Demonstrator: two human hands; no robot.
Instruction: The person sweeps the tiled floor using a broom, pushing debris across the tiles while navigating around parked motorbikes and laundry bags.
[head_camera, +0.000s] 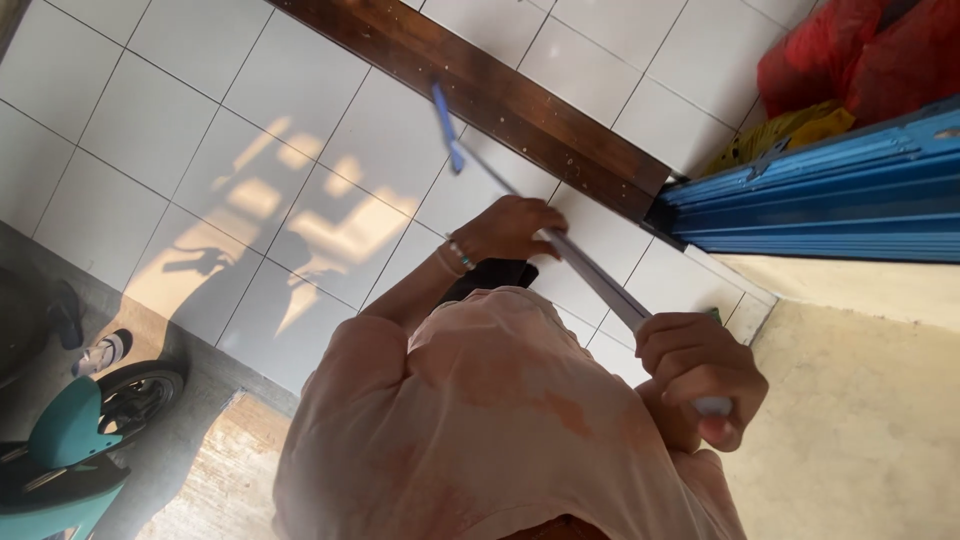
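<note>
At eight o'clock, a teal scooter (60, 440) stands on the grey ground, with a sandal (103, 350) just beside its front wheel. From there the white tiled floor (150, 130) runs up and across, with patches of sunlight and shadow on it.

Near the middle, my left hand (505, 228), a beaded bracelet at its wrist, is curled round the long pole (590, 275) about halfway along, fingers pressed together over the shaft. The pole slants up to eleven o'clock, where its blue end (445, 125) sits just short of the dark wooden strip (500, 95) that crosses the tiles. At four o'clock my right hand (700, 370) is a closed fist round the pole's top end, thumb tucked under.

I think the blue end could knock against the wooden strip if I push too far. Any wet tiles could also let my footing slip, though I cannot tell whether they are wet. The sun glare hides part of the floor.

I see no labels or signs. At one o'clock, a red bundle (850, 55) lies over a yellow one (790, 130). They look soft and crumpled, and I cannot tell whether they are bags or cloth. Below them, at three o'clock, is the ribbed blue door (830, 200), and a pale plastered surface (860, 420) lies at five.
</note>
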